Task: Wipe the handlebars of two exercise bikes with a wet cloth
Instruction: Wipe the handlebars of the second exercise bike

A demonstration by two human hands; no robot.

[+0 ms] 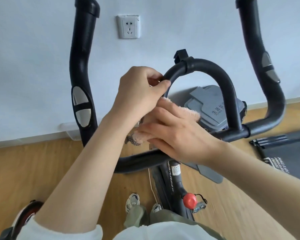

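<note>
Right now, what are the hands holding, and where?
The left hand grips the bike's handlebar loop at its left curve. The right hand presses a pink cloth.

Light wooden plank floor, honey-toned, running up to a pale baseboard under the white wall. Directly on it: black exercise bike frame with a red round knob, standing at centre; grey lidded plastic bin with printed characters, near the wall behind the bike; clear shallow plastic tray against the baseboard at left; dark grey rubber mat with white lettering at right; two grey-and-white sneakers planted side by side just left of the frame; red-and-white wheel-like object at lower left, partly cut off.
</note>
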